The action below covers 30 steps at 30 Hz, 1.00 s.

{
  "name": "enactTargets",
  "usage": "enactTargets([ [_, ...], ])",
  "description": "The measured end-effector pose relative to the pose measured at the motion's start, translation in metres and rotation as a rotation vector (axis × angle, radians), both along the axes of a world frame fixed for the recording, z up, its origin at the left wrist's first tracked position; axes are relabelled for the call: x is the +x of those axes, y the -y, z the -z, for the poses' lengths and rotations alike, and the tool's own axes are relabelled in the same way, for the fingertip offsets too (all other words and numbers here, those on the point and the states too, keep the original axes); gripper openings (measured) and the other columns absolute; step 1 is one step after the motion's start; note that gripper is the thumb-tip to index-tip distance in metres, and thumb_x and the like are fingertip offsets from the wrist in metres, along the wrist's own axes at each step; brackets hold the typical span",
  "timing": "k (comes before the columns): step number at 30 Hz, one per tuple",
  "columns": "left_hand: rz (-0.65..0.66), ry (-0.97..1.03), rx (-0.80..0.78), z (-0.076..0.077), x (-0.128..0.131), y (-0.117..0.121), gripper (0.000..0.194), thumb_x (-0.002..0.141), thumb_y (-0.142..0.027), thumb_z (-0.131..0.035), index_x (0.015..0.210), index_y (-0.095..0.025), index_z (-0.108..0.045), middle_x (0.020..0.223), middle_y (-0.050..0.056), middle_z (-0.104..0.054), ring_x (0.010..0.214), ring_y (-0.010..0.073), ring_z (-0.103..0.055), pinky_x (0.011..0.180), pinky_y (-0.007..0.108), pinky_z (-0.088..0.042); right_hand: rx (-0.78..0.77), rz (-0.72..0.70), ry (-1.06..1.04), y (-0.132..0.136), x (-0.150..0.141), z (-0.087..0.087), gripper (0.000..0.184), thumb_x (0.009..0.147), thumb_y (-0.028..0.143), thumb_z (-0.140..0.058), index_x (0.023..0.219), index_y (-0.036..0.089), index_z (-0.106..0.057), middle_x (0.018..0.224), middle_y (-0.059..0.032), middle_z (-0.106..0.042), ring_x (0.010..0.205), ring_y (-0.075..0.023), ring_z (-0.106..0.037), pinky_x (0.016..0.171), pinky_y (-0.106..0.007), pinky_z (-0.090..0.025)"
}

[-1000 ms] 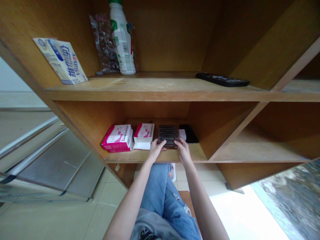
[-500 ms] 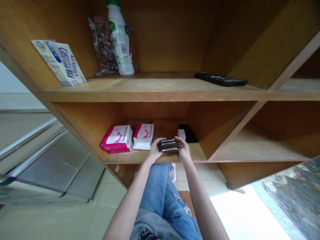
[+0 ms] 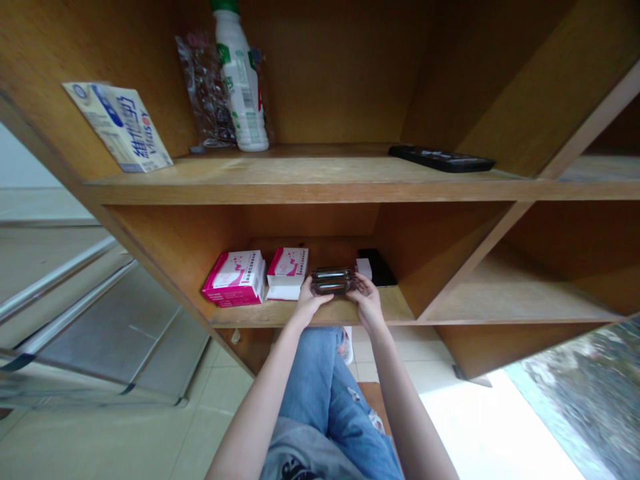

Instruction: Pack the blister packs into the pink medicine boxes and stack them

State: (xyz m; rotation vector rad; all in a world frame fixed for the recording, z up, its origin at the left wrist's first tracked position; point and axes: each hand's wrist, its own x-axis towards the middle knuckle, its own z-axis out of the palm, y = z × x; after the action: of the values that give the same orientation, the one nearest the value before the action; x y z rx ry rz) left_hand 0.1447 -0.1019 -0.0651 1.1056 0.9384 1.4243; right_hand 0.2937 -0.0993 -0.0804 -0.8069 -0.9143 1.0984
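Lower wooden shelf (image 3: pixel 310 313), centre of frame; tile floor (image 3: pixel 215 427) below, lower left. Dark ribbed block (image 3: pixel 333 281), kind hard to make out, partly hidden, gripped between left hand (image 3: pixel 311 303) and right hand (image 3: pixel 369 302). Pink box (image 3: pixel 234 279) stands left.

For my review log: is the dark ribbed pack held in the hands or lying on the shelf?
Held: the dark ribbed pack is gripped between the left hand and the right hand.
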Motion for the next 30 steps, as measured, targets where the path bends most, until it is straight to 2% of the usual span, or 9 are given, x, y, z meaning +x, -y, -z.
enactTargets([
  [3,0.009,0.069,-0.034,-0.001,0.0006,-0.0004,0.05,0.058,-0.018,-0.076,0.104,-0.017,-0.057,0.106,0.007,-0.067,0.093,0.0177,-0.064,0.083,0.031,-0.052,-0.013,0.005,-0.012,0.0005,-0.0007,-0.0035,0.044,0.056,0.016,-0.073,0.099,0.023,-0.064,0.101,-0.0038,-0.068,0.095,-0.0202,-0.06,0.087,-0.036,-0.047],
  [5,0.027,0.086,-0.096,-0.0015,0.0004,-0.0005,0.048,0.061,-0.026,-0.075,0.104,-0.018,-0.056,0.104,0.006,-0.067,0.075,0.0142,-0.066,0.066,0.025,-0.055,-0.034,0.011,-0.01,0.0008,-0.0011,-0.0059,0.042,0.058,0.02,-0.075,0.098,0.022,-0.063,0.099,-0.0041,-0.068,0.091,-0.0195,-0.061,0.079,-0.033,-0.048],
  [8,0.043,0.022,-0.148,-0.0019,0.0003,-0.0005,0.045,0.064,-0.041,-0.073,0.098,-0.017,-0.056,0.082,0.002,-0.068,0.043,0.0073,-0.056,0.041,0.019,-0.047,-0.085,0.013,-0.015,-0.0005,-0.0015,-0.0066,0.041,0.059,0.028,-0.075,0.097,0.021,-0.062,0.094,-0.0037,-0.068,0.081,-0.0175,-0.061,0.062,-0.026,-0.046],
  [10,0.037,-0.029,-0.139,-0.0024,0.0009,-0.0004,0.045,0.066,-0.049,-0.069,0.093,-0.016,-0.056,0.067,-0.002,-0.063,0.035,0.0064,-0.051,0.034,0.018,-0.042,-0.118,0.015,-0.016,-0.0025,-0.002,-0.0052,0.042,0.06,0.033,-0.075,0.097,0.02,-0.061,0.089,-0.0035,-0.068,0.074,-0.0165,-0.061,0.055,-0.023,-0.043],
  [15,0.027,-0.062,-0.136,-0.0046,0.0023,0.0,0.047,0.067,-0.055,-0.066,0.089,-0.015,-0.054,0.067,0.0,-0.063,0.036,0.0077,-0.054,0.035,0.018,-0.044,-0.14,0.031,-0.001,-0.0057,-0.0039,-0.0043,0.042,0.062,0.04,-0.075,0.096,0.018,-0.061,0.085,-0.0042,-0.068,0.073,-0.0176,-0.061,0.057,-0.025,-0.043],
  [23,0.028,0.009,-0.174,-0.0023,0.002,-0.002,0.049,0.067,-0.049,-0.069,0.096,-0.017,-0.046,0.08,0.002,-0.066,0.046,0.011,-0.063,0.044,0.02,-0.052,-0.103,-0.001,0.056,-0.0021,-0.0029,-0.0067,0.044,0.064,0.039,-0.074,0.102,0.018,-0.065,0.09,-0.0043,-0.069,0.076,-0.0174,-0.061,0.061,-0.026,-0.044],
  [30,0.027,0.052,-0.164,0.0012,0.0016,-0.0038,0.045,0.067,-0.04,-0.069,0.098,-0.018,-0.044,0.081,0.001,-0.066,0.047,0.0114,-0.064,0.046,0.021,-0.052,-0.07,-0.027,0.014,-0.0018,-0.0034,-0.0056,0.041,0.063,0.033,-0.076,0.101,0.02,-0.066,0.098,-0.0055,-0.07,0.089,-0.0204,-0.063,0.084,-0.035,-0.047],
])
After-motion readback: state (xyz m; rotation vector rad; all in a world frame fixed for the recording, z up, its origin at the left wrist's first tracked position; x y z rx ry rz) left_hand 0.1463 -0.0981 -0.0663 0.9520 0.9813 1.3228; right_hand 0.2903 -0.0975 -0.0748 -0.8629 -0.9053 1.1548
